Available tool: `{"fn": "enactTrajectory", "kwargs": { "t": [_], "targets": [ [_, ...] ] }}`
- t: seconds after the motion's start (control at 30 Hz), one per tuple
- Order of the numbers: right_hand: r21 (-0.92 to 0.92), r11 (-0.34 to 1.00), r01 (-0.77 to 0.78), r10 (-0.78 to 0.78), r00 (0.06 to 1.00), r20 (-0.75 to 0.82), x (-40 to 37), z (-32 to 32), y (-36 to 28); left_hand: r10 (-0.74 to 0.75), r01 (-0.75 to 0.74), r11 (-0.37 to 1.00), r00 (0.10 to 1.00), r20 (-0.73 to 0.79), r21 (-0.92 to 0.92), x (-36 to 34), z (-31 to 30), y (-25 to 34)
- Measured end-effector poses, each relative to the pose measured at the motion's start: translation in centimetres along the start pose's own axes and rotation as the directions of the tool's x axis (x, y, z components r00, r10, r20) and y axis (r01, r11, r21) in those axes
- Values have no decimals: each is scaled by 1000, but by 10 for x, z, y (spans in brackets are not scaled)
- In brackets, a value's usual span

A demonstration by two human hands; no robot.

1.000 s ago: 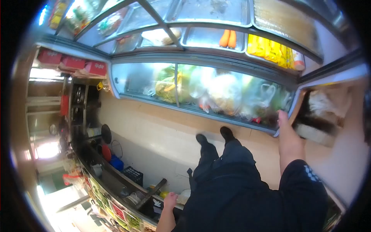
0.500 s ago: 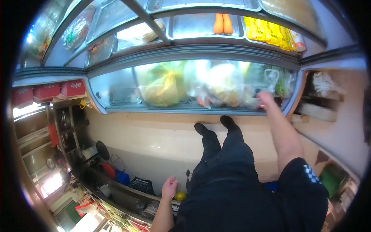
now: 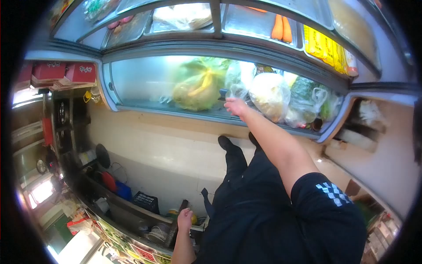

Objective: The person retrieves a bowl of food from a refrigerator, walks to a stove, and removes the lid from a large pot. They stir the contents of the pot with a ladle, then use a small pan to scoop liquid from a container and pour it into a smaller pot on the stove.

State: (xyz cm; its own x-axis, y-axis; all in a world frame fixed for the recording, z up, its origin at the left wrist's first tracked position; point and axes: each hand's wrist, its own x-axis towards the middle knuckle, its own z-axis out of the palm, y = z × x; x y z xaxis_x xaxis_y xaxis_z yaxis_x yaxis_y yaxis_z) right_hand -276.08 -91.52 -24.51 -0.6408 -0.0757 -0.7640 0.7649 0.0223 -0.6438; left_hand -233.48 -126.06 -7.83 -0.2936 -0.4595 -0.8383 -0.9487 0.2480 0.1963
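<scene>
My right hand (image 3: 236,107) reaches forward to the fridge's sliding glass door (image 3: 138,81), its fingers closed on a small dark door handle (image 3: 223,94) at the door's edge. Behind the misted glass sits a yellow-green plastic bag (image 3: 195,90). Right of the handle, the uncovered part of the fridge holds a pale full plastic bag (image 3: 269,93), a clear bag (image 3: 239,77) and bagged greens (image 3: 303,103). Low beside my body hangs my left hand (image 3: 185,218), fingers curled in, with nothing visible in them.
Upper shelves carry carrots (image 3: 281,28), yellow packets (image 3: 323,46) and metal trays (image 3: 235,24). Red boxes (image 3: 81,72) stand at the left. A black crate (image 3: 146,201) lies behind on the left. My feet are on the pale floor (image 3: 154,145) by the fridge.
My right hand has moved left with the handle, sliding the glass door left. Bags on the right now show unobstructed. The view has shifted; my left hand stays low and curled.
</scene>
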Motion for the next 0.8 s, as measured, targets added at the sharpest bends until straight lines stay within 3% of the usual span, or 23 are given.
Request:
{"fn": "enactTrajectory", "kwargs": {
  "t": [0.07,0.13,0.17,0.23,0.27,0.33,0.37,0.43,0.47,0.5,0.53,0.63,0.67,0.7,0.77,0.8],
  "targets": [
    [-79,997,0,0,1000,2,-11,-8,7,30,-31,999,999,20,26,6,7,2],
    [-530,824,199,-183,980,83,-21,-34,23,65,-67,997,997,49,48,17,17,0],
    [-548,813,196,-181,980,83,-29,-47,29,68,-72,996,995,67,53,29,20,-4],
    [-390,921,-11,-7,999,-46,-47,-70,29,62,-65,997,994,92,32,40,25,-4],
    [-413,911,-13,-3,999,-39,-52,-84,26,48,-48,999,997,55,0,45,27,1],
    [-656,754,24,-79,995,-55,-61,-105,16,49,-49,998,999,-10,-35,45,32,14],
    [-683,730,21,-64,997,-37,-58,-112,14,64,-66,997,997,-37,-44,43,38,21],
    [-814,557,164,-306,952,-18,-50,-133,12,10,-13,999,997,-79,-36,29,52,44],
    [-845,511,159,-273,962,16,-41,-142,9,7,-7,1000,997,-83,-5,32,61,35],
    [-894,406,188,-377,926,23,-29,-149,6,87,-82,995,992,-93,55,47,74,4],
    [-933,290,213,-469,882,56,-21,-157,8,39,-26,966,998,-47,258,28,71,51],
    [-949,75,305,-580,788,207,17,-176,-5,-18,23,999,993,-115,42,44,103,45],
    [-956,31,291,-608,765,213,30,-181,-8,-95,98,995,993,-76,31,44,107,66],
    [-953,-65,295,-598,753,274,39,-182,-15,-75,79,994,996,-52,69,52,113,71],
    [-923,-158,350,-649,667,364,69,-187,-15,-75,74,993,997,1,92,75,138,64],
    [-944,-44,326,-634,722,279,77,-173,-20,-59,59,998,998,18,-2,90,154,57]
  ]
}}
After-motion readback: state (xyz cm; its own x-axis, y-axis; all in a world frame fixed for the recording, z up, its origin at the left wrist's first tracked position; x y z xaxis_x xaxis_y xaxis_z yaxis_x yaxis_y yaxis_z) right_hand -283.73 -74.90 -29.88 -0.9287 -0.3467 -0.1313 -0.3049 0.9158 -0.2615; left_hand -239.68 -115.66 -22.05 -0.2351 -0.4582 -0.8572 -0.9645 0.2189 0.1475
